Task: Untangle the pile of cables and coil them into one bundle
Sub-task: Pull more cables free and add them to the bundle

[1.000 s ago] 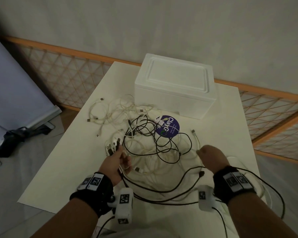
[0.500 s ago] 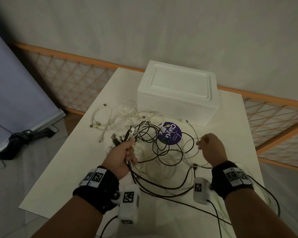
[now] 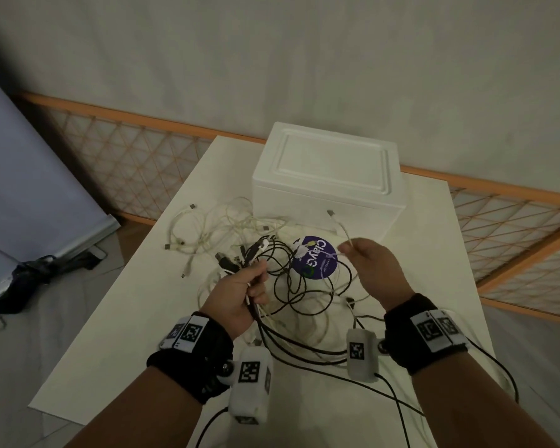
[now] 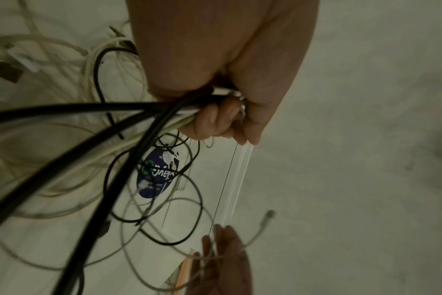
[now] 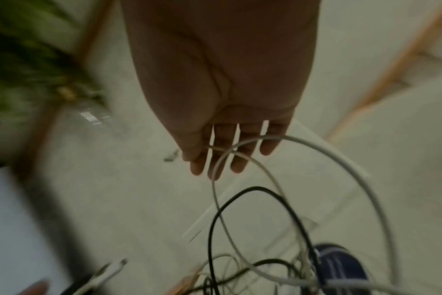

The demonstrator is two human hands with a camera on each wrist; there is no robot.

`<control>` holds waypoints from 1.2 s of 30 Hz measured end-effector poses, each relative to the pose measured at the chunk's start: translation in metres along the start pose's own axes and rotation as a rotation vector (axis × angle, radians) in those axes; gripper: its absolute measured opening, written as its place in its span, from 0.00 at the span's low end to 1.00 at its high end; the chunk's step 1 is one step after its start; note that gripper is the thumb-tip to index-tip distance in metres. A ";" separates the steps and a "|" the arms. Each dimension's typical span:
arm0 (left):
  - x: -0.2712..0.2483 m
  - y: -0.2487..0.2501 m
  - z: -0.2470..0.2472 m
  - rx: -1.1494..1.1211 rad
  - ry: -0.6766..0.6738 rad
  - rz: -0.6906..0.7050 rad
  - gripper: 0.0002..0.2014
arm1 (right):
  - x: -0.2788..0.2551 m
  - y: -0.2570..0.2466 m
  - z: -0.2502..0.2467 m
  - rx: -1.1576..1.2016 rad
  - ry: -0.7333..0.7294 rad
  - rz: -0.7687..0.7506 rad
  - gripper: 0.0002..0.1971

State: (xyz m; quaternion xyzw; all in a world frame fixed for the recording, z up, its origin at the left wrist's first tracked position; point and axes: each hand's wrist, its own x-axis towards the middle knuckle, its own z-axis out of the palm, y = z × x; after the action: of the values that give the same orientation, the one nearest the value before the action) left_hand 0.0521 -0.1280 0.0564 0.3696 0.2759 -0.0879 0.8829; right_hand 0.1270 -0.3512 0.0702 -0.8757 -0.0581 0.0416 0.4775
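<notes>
Black and white cables (image 3: pixel 304 299) lie tangled on the white table (image 3: pixel 110 334). My left hand (image 3: pixel 256 281) grips a bunch of black and white cable ends, and their plugs (image 3: pixel 233 260) stick out past the fingers. The left wrist view shows that fist (image 4: pixel 222 113) closed round the strands (image 4: pixel 129 107). To the right, my right hand (image 3: pixel 348 250) pinches a thin white cable (image 3: pixel 340 226) near its plug, which points up in front of the box. In the right wrist view this cable (image 5: pixel 242 154) crosses the fingers (image 5: pixel 237 161).
A white foam box (image 3: pixel 330 176) stands at the back of the table. A round purple sticker (image 3: pixel 317 258) lies under the tangle. More white cables (image 3: pixel 207 227) spread to the left. An orange lattice fence (image 3: pixel 126 163) runs behind, and dark items (image 3: pixel 36 273) lie on the floor at left.
Both hands have risen from the table. The left hand has closed round the bunch of ends and lifted it. The right hand has raised a white cable end toward the box.
</notes>
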 end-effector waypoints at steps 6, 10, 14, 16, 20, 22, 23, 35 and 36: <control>0.000 0.004 0.012 -0.009 0.006 0.115 0.05 | -0.016 -0.055 0.023 -0.446 -0.126 -0.439 0.17; -0.005 0.006 0.021 0.054 -0.019 0.200 0.07 | -0.024 -0.062 0.047 -0.391 -0.256 -0.428 0.16; -0.004 0.011 0.019 0.019 0.001 0.154 0.10 | -0.033 -0.066 0.061 -0.205 -0.293 -0.369 0.09; -0.008 0.013 0.020 0.040 0.028 0.135 0.12 | -0.034 -0.066 0.065 -0.218 -0.306 -0.340 0.15; -0.014 0.010 0.026 0.004 -0.073 0.159 0.12 | -0.036 -0.070 0.072 -0.099 -0.468 -0.152 0.28; -0.012 0.007 0.022 0.048 -0.056 0.215 0.10 | -0.039 -0.072 0.076 -0.063 -0.526 -0.123 0.36; -0.013 0.007 0.022 0.078 -0.050 0.230 0.09 | -0.040 -0.073 0.077 -0.076 -0.546 -0.127 0.37; -0.017 0.011 0.016 0.158 -0.081 0.215 0.13 | -0.043 -0.072 0.086 -0.078 -0.500 -0.206 0.09; -0.017 0.012 0.016 0.119 -0.104 0.191 0.14 | -0.043 -0.073 0.086 -0.087 -0.493 -0.219 0.14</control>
State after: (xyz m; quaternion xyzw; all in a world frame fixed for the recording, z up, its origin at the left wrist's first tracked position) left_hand 0.0488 -0.1320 0.0824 0.4408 0.1876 -0.0386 0.8769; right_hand 0.0693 -0.2465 0.0855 -0.8475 -0.2686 0.1991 0.4123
